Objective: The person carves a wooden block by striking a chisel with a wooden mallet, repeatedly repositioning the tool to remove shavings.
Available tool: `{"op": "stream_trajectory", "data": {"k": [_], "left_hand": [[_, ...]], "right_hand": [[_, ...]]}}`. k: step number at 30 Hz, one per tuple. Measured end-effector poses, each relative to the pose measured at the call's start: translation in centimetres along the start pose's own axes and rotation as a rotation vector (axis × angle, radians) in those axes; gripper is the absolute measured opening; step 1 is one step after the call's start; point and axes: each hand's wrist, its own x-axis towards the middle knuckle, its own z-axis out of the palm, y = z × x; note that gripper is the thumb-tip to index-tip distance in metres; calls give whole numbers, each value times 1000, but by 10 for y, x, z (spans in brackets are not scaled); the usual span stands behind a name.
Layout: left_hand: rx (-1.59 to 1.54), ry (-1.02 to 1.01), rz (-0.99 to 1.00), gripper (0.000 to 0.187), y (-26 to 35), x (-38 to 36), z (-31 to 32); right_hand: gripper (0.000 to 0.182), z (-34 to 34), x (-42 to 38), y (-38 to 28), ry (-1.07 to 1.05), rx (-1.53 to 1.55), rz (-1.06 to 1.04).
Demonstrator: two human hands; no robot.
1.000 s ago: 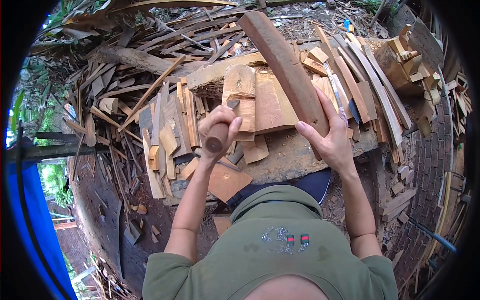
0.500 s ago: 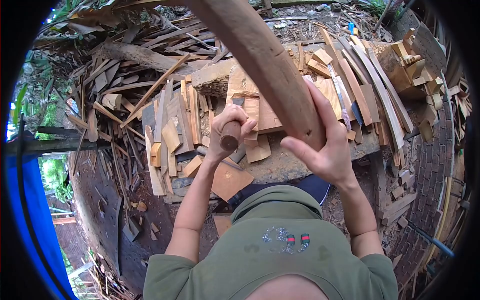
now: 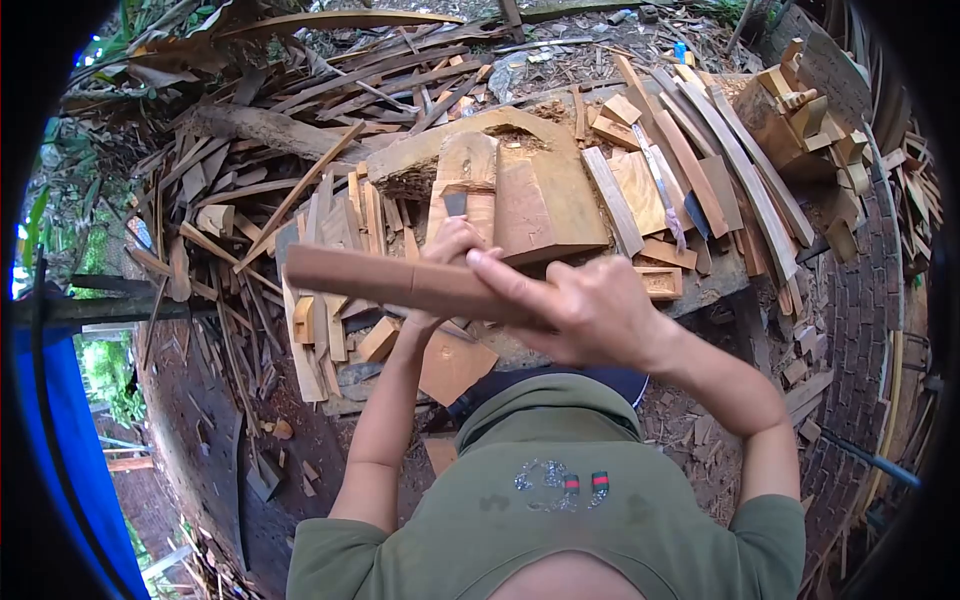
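My left hand (image 3: 455, 242) is closed around the handle of a chisel (image 3: 455, 203), whose dark flat blade points away from me. The blade's tip rests in a notch cut across a pale wooden block (image 3: 468, 160) on the workbench. In my right hand (image 3: 598, 305), fingers wrapped tight, is a long brown wooden club (image 3: 390, 279). The club lies across the view to the left, over the chisel's handle end and part of my left hand, hiding both. Right of the notched block sits a thick angular wooden block (image 3: 545, 205).
Narrow offcuts (image 3: 372, 215) crowd the bench's left side. Long wooden strips (image 3: 690, 165) lean along the right, near a pencil-marked white rule-like strip (image 3: 655, 165). A stump (image 3: 775, 120) bearing small blocks stands far right. Scrap wood (image 3: 290, 130) is heaped behind, and a blue tarp (image 3: 75, 450) hangs left.
The club has swung down from a raised position near the camera to lie level over the chisel's handle. My left hand keeps its hold on the chisel at the notch.
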Motion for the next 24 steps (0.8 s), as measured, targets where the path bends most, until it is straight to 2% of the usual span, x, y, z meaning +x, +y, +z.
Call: {"op": "stream_trajectory", "data": {"k": [2, 6, 8, 10, 14, 16, 17, 18, 20, 21, 22, 24], "left_hand": [[63, -29, 35, 21, -5, -4, 4], [66, 96, 58, 23, -9, -9, 8], [68, 101, 67, 25, -8, -5, 5], [84, 86, 57, 25, -9, -1, 1], [52, 37, -25, 23, -2, -7, -7], [59, -73, 14, 25, -13, -13, -8], [62, -128, 40, 29, -20, -12, -10], [63, -127, 48, 29, -21, -9, -14], [-75, -188, 66, 37, -22, -12, -18], [-180, -156, -57, 40, -20, -17, -21], [-176, -153, -62, 40, -25, -17, -28], [247, -1, 66, 47, -39, -7, -37]], "right_hand": [[72, 0, -1, 3, 12, -20, 26], [72, -4, -11, -12, 106, 141, -155], [72, 7, -9, -4, -3, 43, -45], [72, 4, -7, -5, -12, 7, -70], [72, 6, -10, -11, 125, 149, -171], [75, 12, -3, -1, 53, -1, -7], [80, 7, -3, 4, -35, -2, 28], [80, 7, -3, 4, -31, -8, 26], [84, 9, -9, 1, 102, 298, 127], [84, 8, -10, 3, 139, 350, 121], [84, 9, -9, 7, 136, 355, 118], [84, 13, -10, 19, 191, 278, 177]]}}
